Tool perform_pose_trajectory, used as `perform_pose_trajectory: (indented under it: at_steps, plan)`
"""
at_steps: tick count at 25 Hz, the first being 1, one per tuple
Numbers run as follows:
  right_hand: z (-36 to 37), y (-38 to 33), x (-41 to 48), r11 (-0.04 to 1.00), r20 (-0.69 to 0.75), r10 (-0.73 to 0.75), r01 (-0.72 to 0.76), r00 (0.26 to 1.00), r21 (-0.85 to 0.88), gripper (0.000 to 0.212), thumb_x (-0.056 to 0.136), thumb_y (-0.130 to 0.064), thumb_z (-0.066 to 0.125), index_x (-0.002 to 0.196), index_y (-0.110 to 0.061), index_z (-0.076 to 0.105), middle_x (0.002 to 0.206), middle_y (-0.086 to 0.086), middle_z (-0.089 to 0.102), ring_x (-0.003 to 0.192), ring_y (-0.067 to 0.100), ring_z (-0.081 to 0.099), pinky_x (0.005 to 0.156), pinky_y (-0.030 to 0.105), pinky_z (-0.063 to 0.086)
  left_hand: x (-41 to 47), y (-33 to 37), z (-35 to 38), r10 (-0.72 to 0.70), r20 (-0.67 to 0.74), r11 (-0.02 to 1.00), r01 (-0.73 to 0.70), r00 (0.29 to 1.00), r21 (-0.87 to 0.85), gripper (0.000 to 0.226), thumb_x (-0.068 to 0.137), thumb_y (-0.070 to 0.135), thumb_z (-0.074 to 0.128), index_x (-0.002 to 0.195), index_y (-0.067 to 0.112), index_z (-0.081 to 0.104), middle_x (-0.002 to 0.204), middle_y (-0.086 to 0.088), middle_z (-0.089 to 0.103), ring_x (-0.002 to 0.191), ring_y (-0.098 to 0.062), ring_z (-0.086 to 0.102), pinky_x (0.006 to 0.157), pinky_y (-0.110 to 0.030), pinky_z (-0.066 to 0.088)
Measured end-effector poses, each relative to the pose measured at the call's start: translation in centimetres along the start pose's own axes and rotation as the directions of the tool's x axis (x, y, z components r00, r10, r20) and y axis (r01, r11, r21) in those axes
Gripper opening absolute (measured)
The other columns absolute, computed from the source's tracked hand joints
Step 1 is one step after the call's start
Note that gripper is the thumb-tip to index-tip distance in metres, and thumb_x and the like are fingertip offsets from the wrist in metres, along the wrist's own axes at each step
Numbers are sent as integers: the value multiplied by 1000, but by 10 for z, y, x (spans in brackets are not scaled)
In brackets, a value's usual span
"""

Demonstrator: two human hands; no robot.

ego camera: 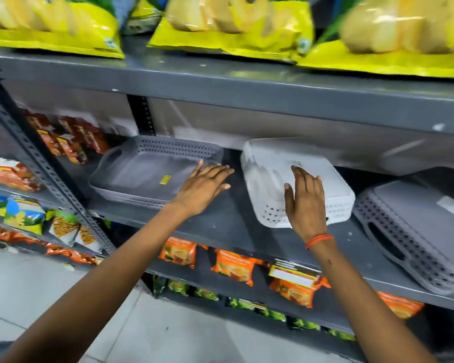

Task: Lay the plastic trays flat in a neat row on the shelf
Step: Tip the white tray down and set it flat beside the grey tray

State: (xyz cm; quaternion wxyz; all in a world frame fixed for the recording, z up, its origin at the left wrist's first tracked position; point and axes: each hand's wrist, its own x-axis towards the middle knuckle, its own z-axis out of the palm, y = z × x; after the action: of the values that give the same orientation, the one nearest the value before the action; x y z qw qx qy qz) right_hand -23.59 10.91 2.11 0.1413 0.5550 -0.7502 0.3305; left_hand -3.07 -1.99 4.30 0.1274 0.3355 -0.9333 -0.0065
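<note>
Grey steel shelf (pixel 228 231), middle tier: grey tray (pixel 147 171) left, white tray (pixel 270 176) centre, upturned grey tray (pixel 417 231) right; left hand (pixel 205 189) spread flat by grey tray's rim, right hand (pixel 306 203) flat, fingers together, on white tray, which likely wants sliding square to the edge.

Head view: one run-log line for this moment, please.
left hand: open, on grey perforated plastic tray | right hand: flat on white perforated plastic tray | shelf: trays flat
</note>
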Motion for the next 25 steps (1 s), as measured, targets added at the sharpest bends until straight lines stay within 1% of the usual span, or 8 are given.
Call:
perform_pose_trajectory:
  at_steps: [2, 4, 7, 11, 14, 21, 23, 25]
  plan:
    - [-22, 49, -8, 997, 1, 75, -75, 997, 14, 44, 94, -25, 32, 128, -2, 43, 131, 18, 53, 122, 34, 48, 112, 49, 29, 14, 56, 12, 78, -80, 997, -79, 994, -16, 44, 95, 34, 41, 134, 14, 46, 137, -6, 55, 129, -23, 48, 116, -44, 27]
    - [-34, 89, -16, 986, 36, 161, -162, 986, 39, 38, 95, -16, 41, 129, 2, 42, 132, 22, 50, 122, 39, 46, 111, 47, 30, 16, 109, 21, 138, -151, 990, -143, 979, -19, 42, 91, 36, 38, 120, 13, 59, 116, -5, 69, 108, -25, 63, 98, -38, 51]
    - [-37, 137, -28, 950, 152, 283, -299, 947, 91, 39, 94, -7, 40, 130, 8, 38, 134, 31, 45, 124, 45, 41, 108, 38, 25, 19, 169, 47, 240, -141, 968, -248, 961, -41, 36, 89, 27, 38, 99, 11, 69, 88, -8, 75, 80, -27, 70, 69, -33, 59]
    - [-21, 159, -30, 885, 384, 363, -443, 849, 142, 44, 93, 3, 38, 134, 15, 28, 144, 35, 31, 136, 43, 29, 115, 40, 20, 27, 205, 83, 57, 173, 998, -57, 983, -7, 36, 91, 5, 41, 125, 12, 48, 118, -18, 65, 105, -35, 63, 88, -45, 54]
    - [-8, 161, -27, 865, 428, 379, -479, 821, 151, 40, 92, 5, 38, 130, 16, 34, 137, 35, 40, 129, 42, 39, 110, 38, 27, 33, 216, 95, -27, 241, 996, 5, 970, 92, 32, 94, 10, 43, 126, 7, 49, 124, -21, 60, 114, -38, 57, 96, -47, 48]
    - [-12, 158, -12, 671, 199, 527, -549, 826, 499, 37, 91, 8, 37, 127, 7, 45, 133, 27, 50, 124, 39, 46, 111, 44, 34, 22, 205, 60, -77, -200, 975, 31, 977, -222, 23, 93, 7, 48, 110, 4, 64, 116, -20, 61, 107, -34, 54, 93, -42, 48]
    - [-11, 145, -3, 692, 176, 493, -506, 852, 515, 37, 90, 9, 37, 126, 7, 46, 132, 27, 49, 123, 38, 47, 111, 42, 35, 14, 205, 42, -153, -314, 915, 14, 937, -404, 21, 91, 3, 52, 107, 0, 66, 113, -23, 62, 106, -30, 56, 91, -34, 46]
    - [-10, 129, 7, 761, 168, 392, -422, 904, 493, 36, 90, 10, 38, 125, 8, 47, 130, 28, 51, 121, 39, 48, 107, 41, 36, 4, 204, 30, -255, -381, 818, -11, 889, -575, 18, 90, -1, 55, 103, -6, 65, 102, -21, 60, 99, -9, 58, 86, -14, 43]
